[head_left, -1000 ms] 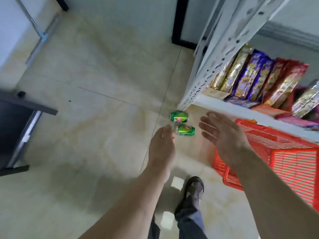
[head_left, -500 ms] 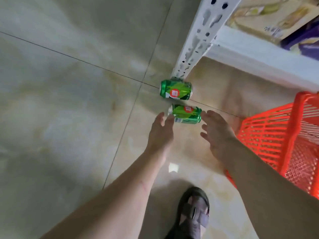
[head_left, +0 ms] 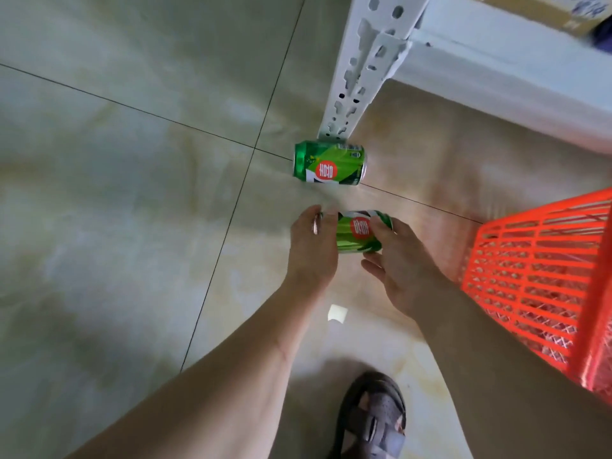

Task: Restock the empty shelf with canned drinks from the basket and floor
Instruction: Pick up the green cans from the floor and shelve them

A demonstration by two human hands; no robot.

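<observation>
**Near can held between both hands at floor level**

Your left hand (head_left: 311, 250) curls its fingers round the left end of the near can (head_left: 359, 231), which lies on its side. Your right hand (head_left: 397, 270) grips its right end, thumb on top. The far can (head_left: 329, 163) lies untouched against the shelf post (head_left: 359, 77). The red basket (head_left: 543, 276) stands to the right.

Can (head_left: 359, 231) between hands, beside basket (head_left: 543, 279)
</observation>
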